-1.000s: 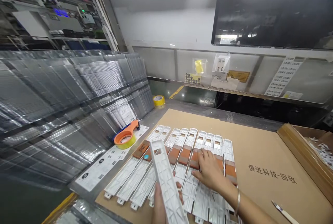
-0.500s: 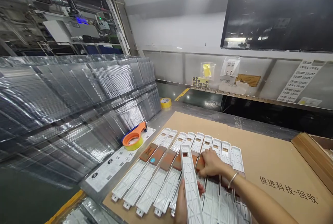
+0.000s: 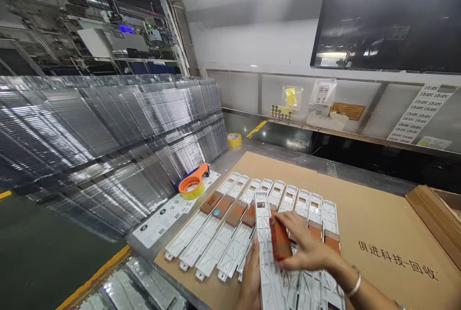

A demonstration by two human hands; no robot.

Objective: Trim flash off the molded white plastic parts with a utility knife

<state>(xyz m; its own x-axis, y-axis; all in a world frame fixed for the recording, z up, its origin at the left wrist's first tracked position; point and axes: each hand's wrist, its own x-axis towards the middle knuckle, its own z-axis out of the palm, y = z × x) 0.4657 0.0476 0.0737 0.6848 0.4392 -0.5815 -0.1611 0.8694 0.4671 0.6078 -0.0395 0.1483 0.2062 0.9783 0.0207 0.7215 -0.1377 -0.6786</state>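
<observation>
My left hand (image 3: 251,271) is closed around a long white ribbed plastic strip (image 3: 268,262), which is tilted up above the others and has a square hole near its top end. Between the fingers and thumb of my right hand (image 3: 306,245) is a reddish-brown block (image 3: 280,240), held close against the strip's right side. Beneath both hands lies a row of similar white strips (image 3: 212,247), several with brown blocks (image 3: 236,213) across them. One brown block (image 3: 211,202) bears dark printed characters, and another carries a round blue sticker (image 3: 216,213).
The strips lie on a cardboard sheet (image 3: 382,219). To the left are an orange tape dispenser (image 3: 192,183), a label sheet (image 3: 158,221) and tall stacks of clear plastic trays (image 3: 126,123). A yellow tape roll (image 3: 234,139) stands behind; an open carton (image 3: 435,223) is at right.
My right hand has lifted a brown block from the row and brought it left, beside the white strip. The left hand keeps hold of the strip. The view has shifted slightly.
</observation>
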